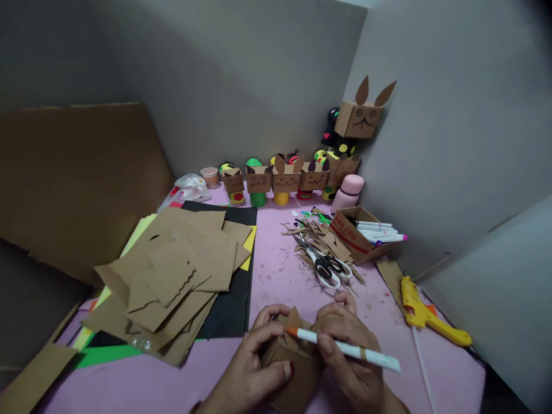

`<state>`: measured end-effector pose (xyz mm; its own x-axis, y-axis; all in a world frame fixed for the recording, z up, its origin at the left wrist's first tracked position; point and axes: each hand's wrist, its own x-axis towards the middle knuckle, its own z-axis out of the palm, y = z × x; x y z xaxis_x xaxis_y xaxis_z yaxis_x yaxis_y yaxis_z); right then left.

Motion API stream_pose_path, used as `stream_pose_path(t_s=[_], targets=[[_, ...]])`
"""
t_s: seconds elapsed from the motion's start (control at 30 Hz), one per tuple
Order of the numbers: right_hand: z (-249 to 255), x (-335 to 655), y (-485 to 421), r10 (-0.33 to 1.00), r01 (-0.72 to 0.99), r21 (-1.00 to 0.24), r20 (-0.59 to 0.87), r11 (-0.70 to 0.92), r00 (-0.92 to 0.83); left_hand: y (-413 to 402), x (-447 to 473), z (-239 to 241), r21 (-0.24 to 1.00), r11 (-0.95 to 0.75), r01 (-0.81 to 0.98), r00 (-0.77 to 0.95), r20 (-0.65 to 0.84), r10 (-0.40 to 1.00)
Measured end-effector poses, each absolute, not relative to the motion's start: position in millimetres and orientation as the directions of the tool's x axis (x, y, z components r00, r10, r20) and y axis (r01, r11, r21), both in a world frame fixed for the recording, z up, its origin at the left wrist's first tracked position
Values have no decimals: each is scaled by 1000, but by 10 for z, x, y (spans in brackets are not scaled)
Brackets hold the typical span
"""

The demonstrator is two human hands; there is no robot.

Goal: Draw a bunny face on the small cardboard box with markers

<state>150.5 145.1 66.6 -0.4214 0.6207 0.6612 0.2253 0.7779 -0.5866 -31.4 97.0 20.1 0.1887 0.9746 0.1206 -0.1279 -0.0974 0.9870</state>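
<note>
At bottom centre, the left hand [254,368] steadies a box [304,379]; the right hand [349,330] grasps a marker [362,353], orange end beside the box's ear [294,318]. Scissors [322,268] lie right of centre.

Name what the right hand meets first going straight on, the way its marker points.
Likely the raised cardboard flap on the small box, by the orange-ended marker; the left hand lies just beyond. Depth there is unclear.
</note>
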Motion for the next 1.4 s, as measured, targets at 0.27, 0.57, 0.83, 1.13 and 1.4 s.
stream_pose_path(t_s=[0.27,0.57,0.83,1.13,1.4], targets=[[662,1525,1458,637,241,-595,660,767,-399,996,-306,251,991,-81,-108,199,101,975],[750,1502,1446,570,199,-535,745,821,-346,983,-307,218,988,-93,-125,186,116,976],[765,1484,1444,558,206,-522,725,828,-404,1002,-304,259,987,-82,-138,195,109,975],[720,1489,1456,563,207,-528,717,824,-411,973,-308,154,979,-124,-161,166,151,974],[684,1503,1452,597,194,-575,687,795,-414,982,-306,187,990,-78,-121,182,99,978]])
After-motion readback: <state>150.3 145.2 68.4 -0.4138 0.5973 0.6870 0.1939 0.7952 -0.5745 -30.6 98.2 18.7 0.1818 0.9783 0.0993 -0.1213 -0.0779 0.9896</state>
